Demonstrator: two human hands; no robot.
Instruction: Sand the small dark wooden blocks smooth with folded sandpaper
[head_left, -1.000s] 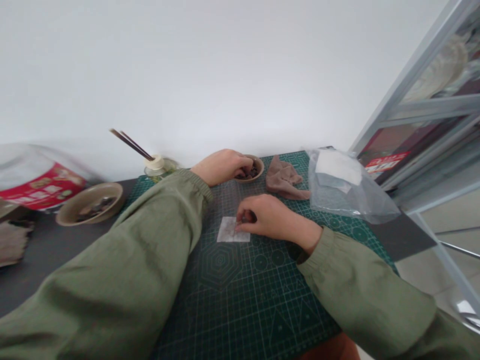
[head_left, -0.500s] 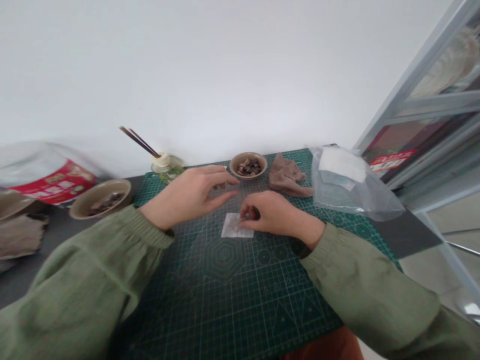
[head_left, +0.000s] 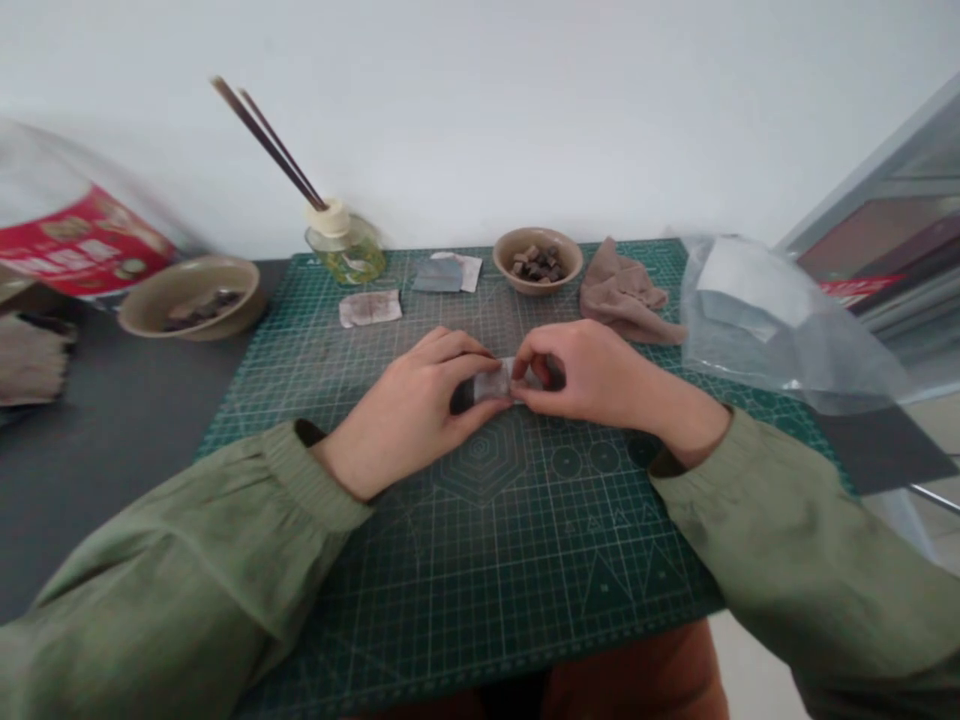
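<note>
A small whitish piece of paper (head_left: 491,383) lies on the green cutting mat (head_left: 420,600) between my two hands. My left hand (head_left: 420,400) holds it from the left, thumb at the near edge and fingers at the far edge. The fingers of my right hand (head_left: 585,375) are closed in a pinch at the paper's right end. Whether something small sits between those right fingertips is hidden. Beyond the hands are a stained whitish piece (head_left: 370,308), a grey sheet (head_left: 439,274) and a bowl (head_left: 506,268) of small brown chunks.
A crumpled brown cloth (head_left: 622,292) and a clear plastic bag (head_left: 787,330) lie at the right. At the back left stands a reed diffuser (head_left: 345,245). A second bowl (head_left: 191,325) and a red-labelled plastic container (head_left: 75,240) are on the dark table at the left.
My left hand has come down from above the mat onto the paper. My right hand stays pinched at it. The view has shifted, showing the pieces at the back that my left hand covered.
</note>
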